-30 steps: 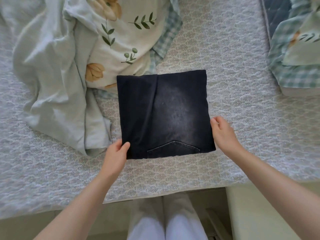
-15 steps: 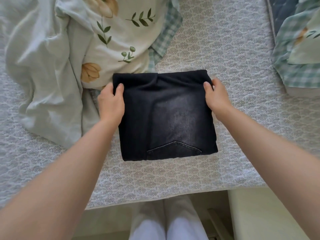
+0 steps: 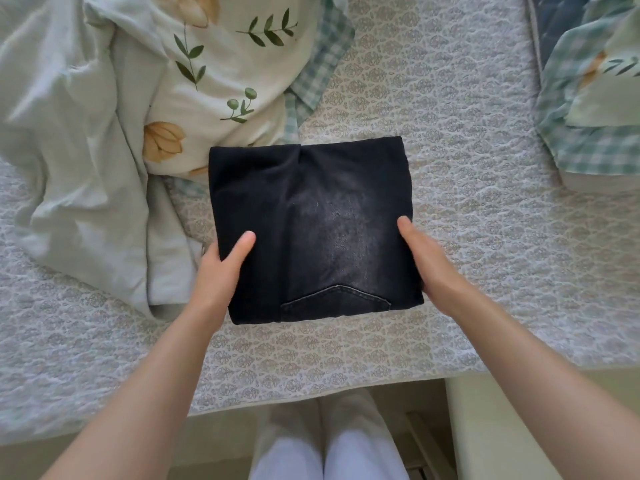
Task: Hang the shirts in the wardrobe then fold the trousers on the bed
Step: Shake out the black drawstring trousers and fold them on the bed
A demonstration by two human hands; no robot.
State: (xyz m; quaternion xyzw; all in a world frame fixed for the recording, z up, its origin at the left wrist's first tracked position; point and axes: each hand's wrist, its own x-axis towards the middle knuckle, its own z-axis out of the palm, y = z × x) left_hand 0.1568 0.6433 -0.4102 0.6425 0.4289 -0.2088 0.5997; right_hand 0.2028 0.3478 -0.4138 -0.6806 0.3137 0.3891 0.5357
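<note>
Dark washed-black trousers lie folded into a square packet on the patterned bed cover, with a back-pocket seam showing at the near edge. My left hand holds the packet's left side, thumb on top and fingers tucked out of sight under the edge. My right hand, slightly blurred, holds the right side the same way, thumb on the denim. No shirts or wardrobe are in view.
A crumpled floral duvet with a pale green underside lies at the back left, touching the packet's far left corner. Checked bedding sits at the back right. My legs in white stand at the bed's near edge.
Both hands slid from the packet's far corners back toward me along its sides and now hold it at mid-length. The packet has barely shifted.
</note>
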